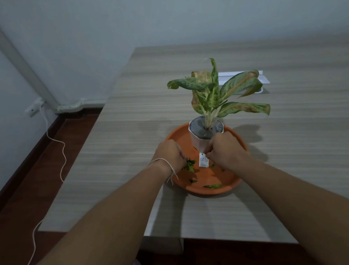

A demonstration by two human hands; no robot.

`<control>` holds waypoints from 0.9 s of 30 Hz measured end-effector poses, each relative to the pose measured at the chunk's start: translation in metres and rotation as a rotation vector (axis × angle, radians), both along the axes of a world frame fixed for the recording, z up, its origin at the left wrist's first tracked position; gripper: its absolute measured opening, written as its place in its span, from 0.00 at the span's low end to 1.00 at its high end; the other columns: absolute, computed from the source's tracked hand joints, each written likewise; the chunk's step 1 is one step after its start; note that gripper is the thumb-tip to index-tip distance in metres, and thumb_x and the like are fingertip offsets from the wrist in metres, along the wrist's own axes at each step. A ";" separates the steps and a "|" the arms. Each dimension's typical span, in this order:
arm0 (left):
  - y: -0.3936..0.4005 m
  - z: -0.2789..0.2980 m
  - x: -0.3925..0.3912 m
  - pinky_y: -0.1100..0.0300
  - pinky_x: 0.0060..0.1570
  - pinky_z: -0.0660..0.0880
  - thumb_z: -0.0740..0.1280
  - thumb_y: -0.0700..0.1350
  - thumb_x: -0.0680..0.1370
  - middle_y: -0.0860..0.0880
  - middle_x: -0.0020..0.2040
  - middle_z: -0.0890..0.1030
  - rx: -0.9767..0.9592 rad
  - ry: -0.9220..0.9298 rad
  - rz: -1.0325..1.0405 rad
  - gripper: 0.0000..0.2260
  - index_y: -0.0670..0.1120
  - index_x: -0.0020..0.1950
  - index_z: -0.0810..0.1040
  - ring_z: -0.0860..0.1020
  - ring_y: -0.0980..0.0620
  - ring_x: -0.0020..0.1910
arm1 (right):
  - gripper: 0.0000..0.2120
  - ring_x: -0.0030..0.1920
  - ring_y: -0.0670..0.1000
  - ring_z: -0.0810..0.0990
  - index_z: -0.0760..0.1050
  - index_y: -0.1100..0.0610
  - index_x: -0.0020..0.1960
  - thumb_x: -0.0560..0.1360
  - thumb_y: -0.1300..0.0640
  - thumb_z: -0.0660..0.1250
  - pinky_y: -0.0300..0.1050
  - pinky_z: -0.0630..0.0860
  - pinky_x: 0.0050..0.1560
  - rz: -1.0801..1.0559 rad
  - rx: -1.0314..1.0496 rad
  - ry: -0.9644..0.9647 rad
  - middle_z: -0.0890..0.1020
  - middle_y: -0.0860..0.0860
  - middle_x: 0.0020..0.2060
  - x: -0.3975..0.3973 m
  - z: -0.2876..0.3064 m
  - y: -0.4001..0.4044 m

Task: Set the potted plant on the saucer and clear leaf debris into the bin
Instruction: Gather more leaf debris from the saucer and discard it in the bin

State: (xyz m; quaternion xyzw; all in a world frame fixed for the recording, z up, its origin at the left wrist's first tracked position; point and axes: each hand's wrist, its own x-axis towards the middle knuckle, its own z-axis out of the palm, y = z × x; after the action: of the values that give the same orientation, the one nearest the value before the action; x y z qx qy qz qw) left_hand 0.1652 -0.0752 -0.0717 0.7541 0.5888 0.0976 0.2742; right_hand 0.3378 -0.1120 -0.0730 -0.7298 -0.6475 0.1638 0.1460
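A potted plant (215, 93) with mottled green and yellowed leaves stands in a white pot (198, 138) at the far side of the orange saucer (224, 179). My left hand (168, 154) is closed on green leaf debris (189, 165) at the saucer's left. My right hand (223, 152) pinches a small white packet (203, 159) in front of the pot. More leaf scraps (213, 186) lie near the saucer's front rim. No bin is in view.
The saucer sits on a wood-grain table (284, 142) whose left edge (98, 125) drops to a dark floor. A white strip (233, 75) lies behind the plant. A white cable (62, 150) runs from a wall socket along the floor at left.
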 end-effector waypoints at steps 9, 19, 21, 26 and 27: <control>0.003 -0.002 -0.001 0.54 0.50 0.82 0.73 0.38 0.70 0.49 0.38 0.85 -0.016 0.009 -0.016 0.03 0.44 0.39 0.87 0.84 0.46 0.44 | 0.08 0.48 0.54 0.86 0.88 0.56 0.47 0.73 0.65 0.71 0.49 0.83 0.52 0.002 -0.007 -0.002 0.89 0.54 0.44 0.000 -0.006 -0.001; 0.013 0.006 -0.019 0.57 0.51 0.81 0.74 0.38 0.69 0.48 0.42 0.87 0.021 -0.014 0.005 0.04 0.44 0.41 0.88 0.85 0.47 0.46 | 0.10 0.52 0.57 0.84 0.87 0.61 0.50 0.74 0.67 0.68 0.43 0.78 0.48 0.066 0.011 -0.002 0.88 0.57 0.47 -0.024 0.000 0.010; 0.014 0.010 -0.029 0.58 0.52 0.80 0.73 0.38 0.69 0.47 0.44 0.87 0.054 0.000 -0.015 0.05 0.45 0.42 0.88 0.84 0.47 0.49 | 0.08 0.49 0.58 0.85 0.87 0.63 0.47 0.74 0.66 0.68 0.44 0.79 0.47 0.076 0.018 -0.007 0.88 0.59 0.45 -0.033 0.002 0.013; 0.017 0.026 -0.078 0.58 0.53 0.80 0.73 0.38 0.70 0.45 0.45 0.88 0.092 0.007 0.020 0.06 0.45 0.44 0.88 0.85 0.48 0.48 | 0.11 0.42 0.59 0.84 0.82 0.57 0.33 0.71 0.66 0.68 0.48 0.81 0.42 0.126 -0.022 -0.079 0.85 0.58 0.35 -0.071 0.014 0.017; 0.017 0.029 -0.093 0.58 0.53 0.81 0.74 0.38 0.70 0.45 0.44 0.88 0.097 0.010 0.043 0.06 0.45 0.44 0.88 0.85 0.48 0.47 | 0.14 0.38 0.58 0.82 0.76 0.54 0.27 0.70 0.66 0.67 0.47 0.80 0.40 0.122 -0.024 -0.082 0.81 0.56 0.31 -0.081 0.017 0.019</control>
State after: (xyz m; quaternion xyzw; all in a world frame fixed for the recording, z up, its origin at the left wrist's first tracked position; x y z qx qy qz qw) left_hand 0.0727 -0.0580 -0.0425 0.7540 0.6009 0.1283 0.2322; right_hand 0.2563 -0.0932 -0.0559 -0.6967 -0.6942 0.1504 0.1003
